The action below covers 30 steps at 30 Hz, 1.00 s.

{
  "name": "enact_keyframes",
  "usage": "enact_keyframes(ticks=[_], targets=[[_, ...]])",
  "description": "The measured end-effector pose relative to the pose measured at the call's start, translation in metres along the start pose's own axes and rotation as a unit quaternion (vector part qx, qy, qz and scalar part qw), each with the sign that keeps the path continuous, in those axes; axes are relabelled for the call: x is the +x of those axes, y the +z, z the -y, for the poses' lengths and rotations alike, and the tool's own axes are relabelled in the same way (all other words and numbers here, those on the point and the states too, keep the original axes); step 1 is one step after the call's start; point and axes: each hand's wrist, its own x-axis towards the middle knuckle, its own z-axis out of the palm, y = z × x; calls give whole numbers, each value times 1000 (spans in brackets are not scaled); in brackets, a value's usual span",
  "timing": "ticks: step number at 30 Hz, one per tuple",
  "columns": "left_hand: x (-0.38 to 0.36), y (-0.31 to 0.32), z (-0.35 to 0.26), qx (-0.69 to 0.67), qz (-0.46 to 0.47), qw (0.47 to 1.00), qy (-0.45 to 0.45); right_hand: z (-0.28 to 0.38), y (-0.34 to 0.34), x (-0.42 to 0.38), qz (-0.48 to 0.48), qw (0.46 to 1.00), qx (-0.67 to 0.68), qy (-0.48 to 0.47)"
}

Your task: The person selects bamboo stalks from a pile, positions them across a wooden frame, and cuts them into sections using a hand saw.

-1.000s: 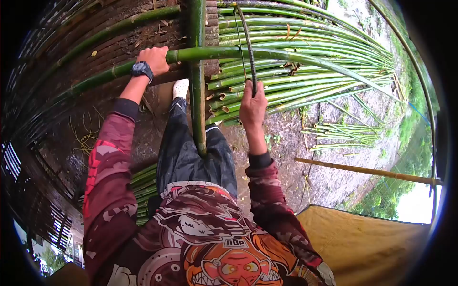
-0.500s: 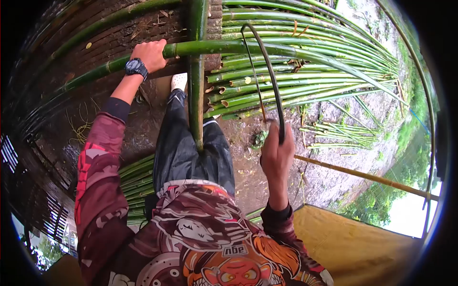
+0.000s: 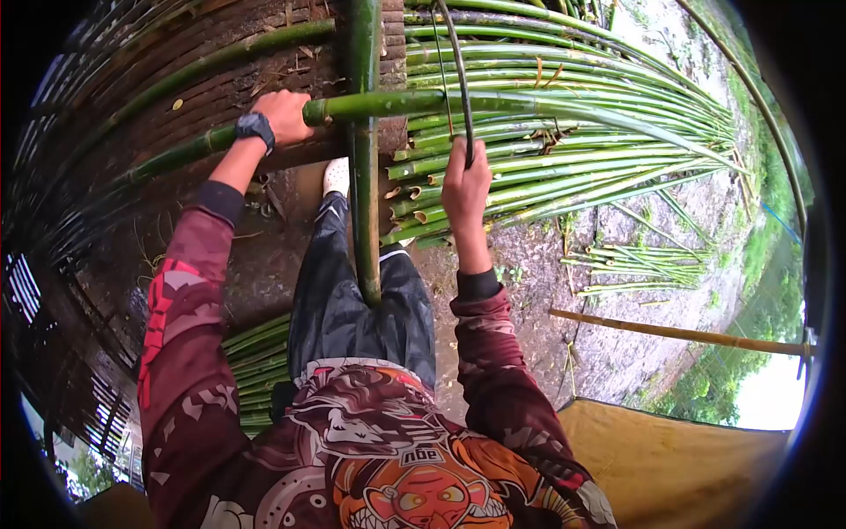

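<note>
My left hand point(image 3: 284, 117) is closed around a thick green bamboo pole point(image 3: 383, 105), just behind its joint. That pole runs crosswise in front of me and rests over another bamboo pole point(image 3: 363, 203), which points back between my legs. In my right hand point(image 3: 465, 187) is the handle end of a bow saw point(image 3: 461, 75) with a dark curved frame. The saw reaches away from me, its thin blade crossing the held pole to the right of the support. The saw's far end is cut off by the top of the view.
Many cut green bamboo poles point(image 3: 564, 167) lie piled on the right, with a smaller bundle point(image 3: 639, 266) beyond. A slatted wooden platform point(image 3: 256, 66) stands ahead on the left. More bamboo point(image 3: 260, 370) lies by my left leg, and a tan tarp point(image 3: 670, 458) hangs at lower right.
My right hand has moved forward and to the left, carrying the bow saw away from me across the pole. My left hand keeps its grip on the pole.
</note>
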Motion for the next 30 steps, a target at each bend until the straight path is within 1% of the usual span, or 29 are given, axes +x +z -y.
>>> enact_keyframes(ticks=[1, 2, 3, 5, 7, 10, 11, 13, 14, 15, 17, 19, 21, 22, 23, 24, 26, 27, 28, 29, 30], targets=[[-2, -2, -3, -8, 25, 1000, 2, 6, -5, 2, 4, 1000, -10, 12], [2, -1, -1, -9, 44, 999, 10, 6, -9, 10, -5, 999, -33, -43], [6, -4, 0, -10, 72, 997, 15, 14, -21, 4, 13, 999, -36, -37], [2, -6, -1, -11, 52, 999, -1, 21, -51, -32, 21, 998, -38, -38], [-3, -7, -7, -18, 71, 997, -5, 41, -88, -77, 43, 991, -46, 118], [8, -15, 2, 5, 33, 999, -10, 73, -94, -67, 38, 993, -52, 95], [14, -18, 5, 2, 35, 999, -6, 66, -76, -38, 65, 985, -96, 129], [2, -9, -6, -19, 58, 998, 9, 39, -37, 17, 58, 992, -111, 35], [4, -1, 1, 14, 22, 999, 32, 45, -34, 22, 42, 991, -123, 0], [6, -4, 2, 1, 60, 998, 13, 46, -34, 28, 32, 993, -117, -11], [-2, 0, 0, 18, 8, 999, 25, 43, -41, 24, 53, 995, -66, 45], [-15, 9, -2, 46, -105, 992, 56, 42, -35, 15, 45, 996, -58, 40], [-11, 19, 0, 62, -124, 989, 50, 34, -30, -2, 29, 997, -27, 63], [-7, 21, 1, 71, -100, 992, 41, 22, -27, -11, 14, 999, -17, 43], [-6, 23, 2, 81, -74, 993, 30, 8, -25, -18, 16, 999, -18, 43], [-2, 16, 4, 79, -37, 996, 33, -7, -21, -23, 2, 1000, -10, 22], [1, 7, 4, 87, -34, 995, 39, -40, -6, -29, -39, 998, 22, -43], [1, 8, 4, 87, -22, 995, 46, -48, -2, -30, -37, 998, 24, -43], [1, 8, 5, 69, -42, 996, 47, -56, 3, -30, -39, 998, 39, -43], [5, 3, 6, 70, -41, 996, 47, -61, 5, -30, -41, 997, 51, -40], [9, -5, 7, 46, 0, 998, 51, -66, 9, -29, -46, 995, 63, -56]])
